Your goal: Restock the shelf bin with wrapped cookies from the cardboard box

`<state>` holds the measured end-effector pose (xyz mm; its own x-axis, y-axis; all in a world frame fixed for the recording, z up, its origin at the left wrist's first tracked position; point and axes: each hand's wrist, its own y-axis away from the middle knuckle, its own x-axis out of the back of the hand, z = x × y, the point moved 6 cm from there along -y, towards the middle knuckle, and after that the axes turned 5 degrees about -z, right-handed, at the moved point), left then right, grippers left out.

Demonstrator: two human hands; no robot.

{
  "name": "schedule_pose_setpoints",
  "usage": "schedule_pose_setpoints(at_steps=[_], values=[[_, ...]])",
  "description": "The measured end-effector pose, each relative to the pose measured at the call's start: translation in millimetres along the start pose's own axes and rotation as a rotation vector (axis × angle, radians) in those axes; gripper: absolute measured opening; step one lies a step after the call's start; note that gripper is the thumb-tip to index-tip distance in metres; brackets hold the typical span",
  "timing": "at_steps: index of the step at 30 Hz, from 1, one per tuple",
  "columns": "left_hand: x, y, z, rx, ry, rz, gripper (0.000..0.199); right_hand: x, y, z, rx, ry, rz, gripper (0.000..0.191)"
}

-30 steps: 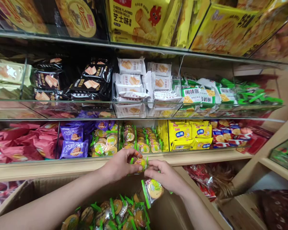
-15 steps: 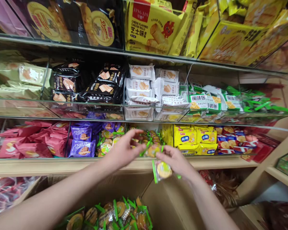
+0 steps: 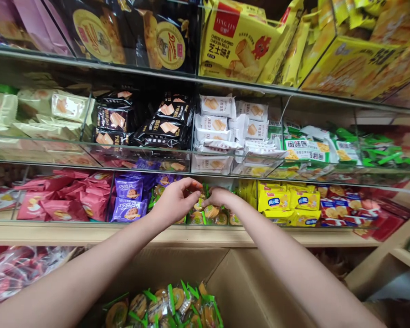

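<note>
Green-trimmed cookie packets point(image 3: 221, 217) sit in the lower shelf's middle, and both hands are right there among them! The left hand point(image 3: 177, 200) is half curled, thumb and forefinger bent beside a round packet; whether it grips that one, I cannot tell. Over to the right hand point(image 3: 222, 198), bent down over the packets, its fingertips buried from sight, so its grip is anyone's call.

And it's tight in here! Just above the hands runs the middle shelf's glass front point(image 3: 150, 157), a low roof over the work. Purple packs point(image 3: 128, 193) crowd in on the left, with red packets point(image 3: 61, 196) beyond them; yellow packs point(image 3: 273, 198) stand to the right, followed by blue-and-red packets point(image 3: 338, 205). The left wrist blocks part of the row behind it.

Look up: black packs point(image 3: 171, 118), white packs point(image 3: 218, 123) and green-and-white packs point(image 3: 307, 148) fill the middle shelf, with a yellow chicken-roll pack point(image 3: 239, 41) on top.

Down below the wooden ledge point(image 3: 89, 234), an open cardboard box point(image 3: 256, 287) holds a heap of wrapped cookies point(image 3: 177, 300), both forearms stretching above it!
</note>
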<state>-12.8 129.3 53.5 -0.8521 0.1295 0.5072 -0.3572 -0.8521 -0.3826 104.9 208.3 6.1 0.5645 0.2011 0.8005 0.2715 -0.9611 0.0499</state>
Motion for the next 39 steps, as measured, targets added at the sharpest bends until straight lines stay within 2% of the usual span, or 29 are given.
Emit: schedule_pose_setpoints(at_steps=[4,10,13,16,19,23,25,28,30,33,39], values=[[0.9,-1,-1,-0.013,-0.013,-0.004,0.018,-4,-2,0,-0.069,0.067,-0.089,0.024],[5.2,-2,-11,0.016,-0.012,0.014,0.017,-3,6,16,0.057,-0.072,-0.100,0.029],[3.7,-2,-16,0.047,0.027,0.007,0.019,4,13,29,0.116,-0.190,0.010,0.039],[-8.1,2,-17,0.104,0.096,-0.074,0.025,13,28,37,0.169,-0.327,0.169,0.046],[-26.5,12,-15,0.197,0.179,-0.194,0.036,13,49,34,0.227,-0.455,0.271,0.042],[-47.6,24,-11,0.324,0.345,-0.315,0.057,2,74,23,0.293,-0.676,0.341,0.034],[-52.3,25,-11,0.351,0.403,-0.331,0.051,-5,84,22,0.306,-0.833,0.390,0.031],[-51.8,23,-15,0.352,0.432,-0.288,0.032,-14,95,32,0.257,-1.023,0.478,0.033],[-49.9,21,-19,0.356,0.447,-0.234,0.033,-21,98,40,0.209,-1.081,0.459,0.040],[-52.3,21,-24,0.368,0.460,-0.197,0.049,-31,100,48,0.163,-1.093,0.389,0.048],[-67.4,30,-23,0.389,0.437,-0.245,0.047,-39,104,45,0.246,-1.012,0.401,0.038]])
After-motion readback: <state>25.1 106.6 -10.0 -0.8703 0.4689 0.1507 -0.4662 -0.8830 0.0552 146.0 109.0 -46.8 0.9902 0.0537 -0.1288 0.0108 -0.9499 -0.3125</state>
